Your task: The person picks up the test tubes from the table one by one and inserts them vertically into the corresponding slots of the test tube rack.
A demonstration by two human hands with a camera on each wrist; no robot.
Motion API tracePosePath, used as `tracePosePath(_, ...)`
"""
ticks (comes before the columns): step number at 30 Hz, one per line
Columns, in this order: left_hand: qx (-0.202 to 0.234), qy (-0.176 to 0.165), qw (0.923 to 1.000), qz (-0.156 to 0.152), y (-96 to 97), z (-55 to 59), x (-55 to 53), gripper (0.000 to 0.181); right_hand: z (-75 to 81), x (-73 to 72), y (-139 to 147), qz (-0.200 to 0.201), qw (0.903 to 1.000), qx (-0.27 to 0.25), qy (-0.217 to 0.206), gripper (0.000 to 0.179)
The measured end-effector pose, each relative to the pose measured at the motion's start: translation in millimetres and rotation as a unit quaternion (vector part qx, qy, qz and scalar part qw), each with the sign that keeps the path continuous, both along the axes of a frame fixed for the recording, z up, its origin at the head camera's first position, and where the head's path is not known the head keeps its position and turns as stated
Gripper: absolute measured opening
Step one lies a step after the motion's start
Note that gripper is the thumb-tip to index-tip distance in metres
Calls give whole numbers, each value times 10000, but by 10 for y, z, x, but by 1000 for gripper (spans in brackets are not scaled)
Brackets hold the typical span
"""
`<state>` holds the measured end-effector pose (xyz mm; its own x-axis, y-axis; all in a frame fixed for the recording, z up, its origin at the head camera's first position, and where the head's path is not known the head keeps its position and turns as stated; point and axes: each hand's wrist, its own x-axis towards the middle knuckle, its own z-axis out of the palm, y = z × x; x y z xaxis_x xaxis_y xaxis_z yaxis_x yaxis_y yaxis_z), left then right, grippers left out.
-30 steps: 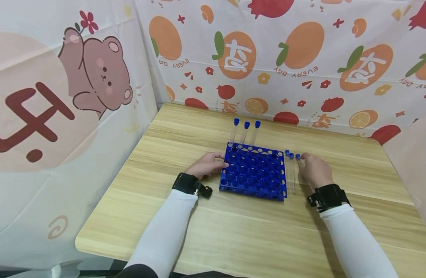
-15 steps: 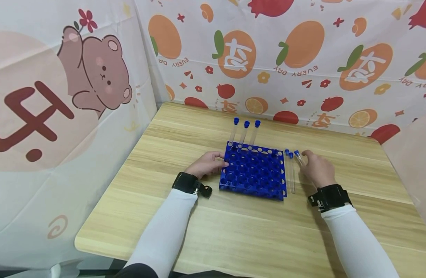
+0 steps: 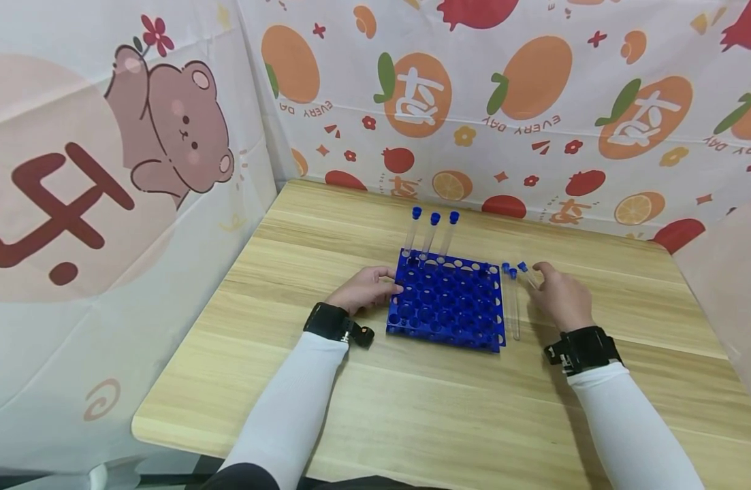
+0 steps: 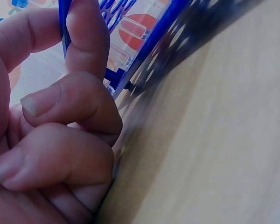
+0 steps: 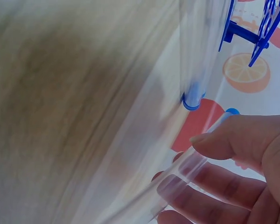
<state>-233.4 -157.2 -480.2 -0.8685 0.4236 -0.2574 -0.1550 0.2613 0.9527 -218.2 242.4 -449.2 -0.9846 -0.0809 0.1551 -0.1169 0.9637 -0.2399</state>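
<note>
A blue test tube rack (image 3: 446,299) stands mid-table, with three blue-capped test tubes (image 3: 432,235) upright in its far-left row. My left hand (image 3: 364,288) pinches the rack's left side panel between thumb and forefinger; the other fingers curl below, as the left wrist view shows around the panel edge (image 4: 64,28). Right of the rack, my right hand (image 3: 562,298) holds a clear test tube (image 5: 177,182) between thumb and fingers, its blue cap (image 3: 522,266) pointing away from me and tilted left. Two more capped tubes (image 3: 515,309) lie beside the rack's right side.
The wooden table (image 3: 412,422) runs to a fruit-print cloth (image 3: 461,156) at the back and a bear-print cloth (image 3: 185,272) at the left. Each wrist wears a black strap; the left one carries a small camera (image 3: 362,337).
My right hand has lifted and tilted the tube, its cap swinging left, while the hand shifted slightly right. The left hand and rack have stayed in place.
</note>
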Motion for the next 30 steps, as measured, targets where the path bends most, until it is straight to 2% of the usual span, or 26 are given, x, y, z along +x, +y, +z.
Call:
tracePosePath(19, 51, 3, 10000, 11, -7, -23, -7, 27, -66, 4, 33, 203, 9985, 91, 502, 37)
tracePosePath(30, 24, -15, 10000, 29, 1, -14, -6, 27, -37, 0, 42, 98, 9989, 103, 451, 37)
